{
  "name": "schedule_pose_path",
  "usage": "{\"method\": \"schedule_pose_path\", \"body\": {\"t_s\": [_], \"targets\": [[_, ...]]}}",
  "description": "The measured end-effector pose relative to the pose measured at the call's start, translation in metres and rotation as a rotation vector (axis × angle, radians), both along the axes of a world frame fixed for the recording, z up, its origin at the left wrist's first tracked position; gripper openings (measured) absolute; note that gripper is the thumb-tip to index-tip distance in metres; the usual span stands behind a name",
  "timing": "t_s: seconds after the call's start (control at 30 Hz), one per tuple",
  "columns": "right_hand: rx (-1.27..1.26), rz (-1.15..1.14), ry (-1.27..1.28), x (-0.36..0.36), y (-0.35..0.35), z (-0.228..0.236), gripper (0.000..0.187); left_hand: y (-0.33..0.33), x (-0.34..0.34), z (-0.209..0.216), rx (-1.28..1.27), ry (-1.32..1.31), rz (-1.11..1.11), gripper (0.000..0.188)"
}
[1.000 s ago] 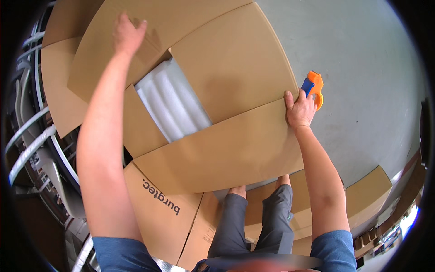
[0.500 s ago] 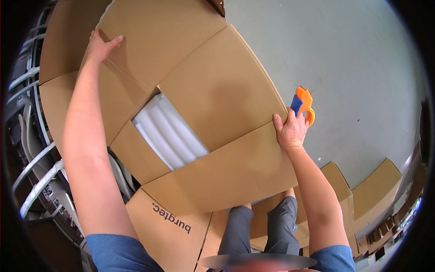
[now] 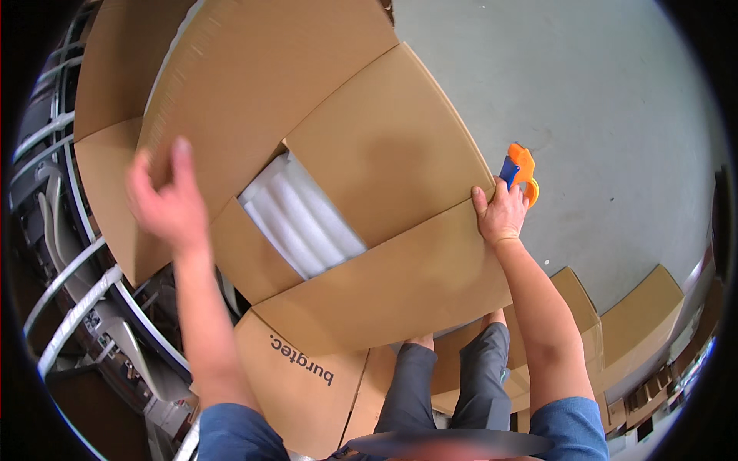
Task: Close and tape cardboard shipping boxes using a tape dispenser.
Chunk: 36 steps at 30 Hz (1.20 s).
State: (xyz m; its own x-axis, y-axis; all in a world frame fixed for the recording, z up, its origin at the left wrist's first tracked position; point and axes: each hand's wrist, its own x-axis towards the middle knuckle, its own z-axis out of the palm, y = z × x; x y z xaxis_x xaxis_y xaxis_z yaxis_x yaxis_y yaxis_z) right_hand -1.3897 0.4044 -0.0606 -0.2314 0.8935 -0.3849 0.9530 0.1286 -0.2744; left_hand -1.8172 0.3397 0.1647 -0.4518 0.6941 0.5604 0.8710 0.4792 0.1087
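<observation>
A large brown cardboard box (image 3: 361, 296) stands in front of me with its top flaps folded inward. White ribbed foam (image 3: 304, 219) shows through a gap between them. My left hand (image 3: 165, 196), smeared by motion, is raised above the left flap (image 3: 231, 84) with thumb and fingers apart and nothing in it. At the right corner of the box, my right hand (image 3: 501, 213) has its thumb on the cardboard edge. An orange and blue tape dispenser (image 3: 520, 165) is held in its fingers, jutting out past the corner.
Metal frames with white-wrapped bars (image 3: 81, 315) and grey curved parts crowd the left side. Another carton (image 3: 304, 384) lies below the box near my legs. Further open cartons (image 3: 638, 326) stand at the lower right on the grey floor (image 3: 607, 131).
My left hand has come off the far left cardboard edge and moved nearer and lower. The left flap's position has shifted, its crease no longer showing. My right hand keeps its place at the corner.
</observation>
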Motion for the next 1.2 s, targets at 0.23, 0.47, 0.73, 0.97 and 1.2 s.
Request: {"method": "schedule_pose_path", "body": {"t_s": [0.23,0.47,0.73,0.97,1.2], "targets": [[0.001,0.036,-0.047,0.004,-0.001,-0.011,0.052,-0.104,0.165,-0.03,-0.297,-0.284,-0.235,0.032],[-0.019,-0.128,0.149,0.003,-0.002,-0.02,0.048,-0.167,0.205,-0.18,-0.516,-0.528,-0.261,0.048],[-0.018,-0.112,0.338,0.013,0.002,-0.015,0.065,-0.176,0.219,-0.211,-0.375,-0.451,-0.136,0.039],[0.026,-0.01,0.289,0.006,-0.008,0.009,0.05,-0.181,0.219,-0.194,-0.332,-0.434,-0.122,0.036],[0.038,0.023,0.118,0.004,0.001,0.0,0.055,-0.182,0.227,-0.199,-0.502,-0.535,-0.112,0.054]]}}
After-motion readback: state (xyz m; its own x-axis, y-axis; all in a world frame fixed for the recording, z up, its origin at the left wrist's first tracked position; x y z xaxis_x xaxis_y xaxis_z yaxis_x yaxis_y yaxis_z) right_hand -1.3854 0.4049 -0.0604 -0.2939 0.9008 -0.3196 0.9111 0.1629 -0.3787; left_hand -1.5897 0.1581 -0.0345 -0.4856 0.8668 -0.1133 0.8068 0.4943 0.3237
